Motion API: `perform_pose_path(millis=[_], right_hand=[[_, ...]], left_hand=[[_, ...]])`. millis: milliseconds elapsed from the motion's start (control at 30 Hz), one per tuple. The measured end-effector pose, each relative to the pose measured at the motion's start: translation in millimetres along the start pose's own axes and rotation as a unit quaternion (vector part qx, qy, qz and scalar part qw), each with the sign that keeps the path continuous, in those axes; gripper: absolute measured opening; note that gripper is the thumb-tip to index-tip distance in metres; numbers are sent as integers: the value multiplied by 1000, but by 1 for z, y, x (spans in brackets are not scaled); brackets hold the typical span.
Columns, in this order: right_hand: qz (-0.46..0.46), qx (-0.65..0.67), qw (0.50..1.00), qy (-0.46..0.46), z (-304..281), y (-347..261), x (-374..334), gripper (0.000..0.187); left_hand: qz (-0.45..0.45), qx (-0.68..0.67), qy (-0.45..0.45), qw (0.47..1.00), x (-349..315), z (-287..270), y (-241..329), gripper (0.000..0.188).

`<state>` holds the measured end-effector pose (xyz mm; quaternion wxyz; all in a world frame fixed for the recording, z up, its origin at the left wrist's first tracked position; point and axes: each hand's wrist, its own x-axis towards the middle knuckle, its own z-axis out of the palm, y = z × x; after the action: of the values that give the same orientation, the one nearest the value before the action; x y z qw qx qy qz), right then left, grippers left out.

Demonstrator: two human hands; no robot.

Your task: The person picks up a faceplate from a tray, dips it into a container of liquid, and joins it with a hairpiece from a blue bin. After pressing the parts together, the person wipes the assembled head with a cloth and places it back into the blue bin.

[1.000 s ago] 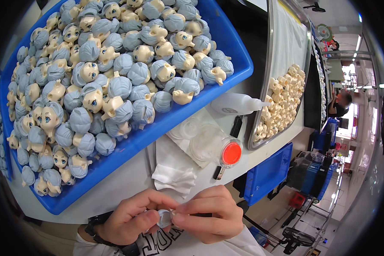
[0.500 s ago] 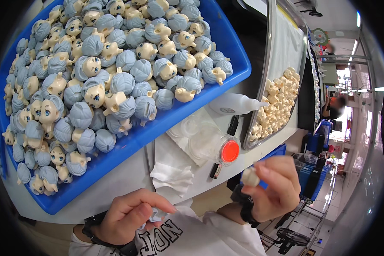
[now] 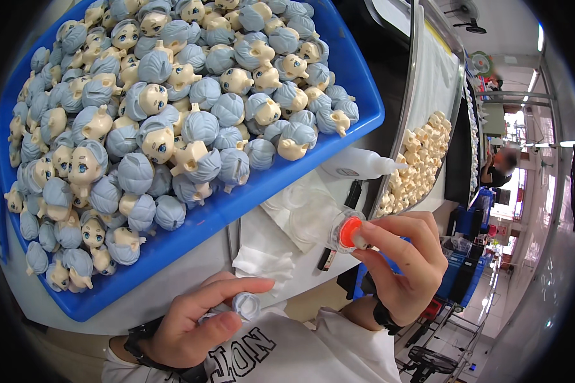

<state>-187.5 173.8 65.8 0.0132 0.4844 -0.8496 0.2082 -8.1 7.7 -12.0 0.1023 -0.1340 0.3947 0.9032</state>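
the shirt [image 3: 306,357] is white, its front bearing large letters [image 3: 243,355] outlined in black. left of the letters, a black band [image 3: 136,345] circles the wrist of the left hand [image 3: 190,325]; right of them, a second band [image 3: 383,316], also black, circles that of the right hand [image 3: 406,271].

Cannot see the whole blue bin [image 3: 230,214], cut by the upper edge, or small piece [image 3: 361,242] mostly covered by right hand [image 3: 406,262].

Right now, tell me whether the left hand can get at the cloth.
Probably yes: the cloth lies just beyond the left hand, with nothing seen between them, though that hand holds a grey-blue piece.
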Motion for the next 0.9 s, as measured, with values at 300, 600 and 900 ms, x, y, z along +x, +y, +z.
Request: perform_pose_path(millis=[300, 600, 900], right_hand=[[25, 40, 998, 50, 6, 8, -11, 38], [46, 99, 983, 145, 24, 17, -28, 38], [-138, 270, 946, 116, 50, -21, -36, 37]], left_hand=[[-17, -68, 34, 997, -6, 2, 1, 40], [-12, -55, 32, 998, -6, -1, -4, 36], [22, 18, 30, 999, 1, 1, 0, 34]])
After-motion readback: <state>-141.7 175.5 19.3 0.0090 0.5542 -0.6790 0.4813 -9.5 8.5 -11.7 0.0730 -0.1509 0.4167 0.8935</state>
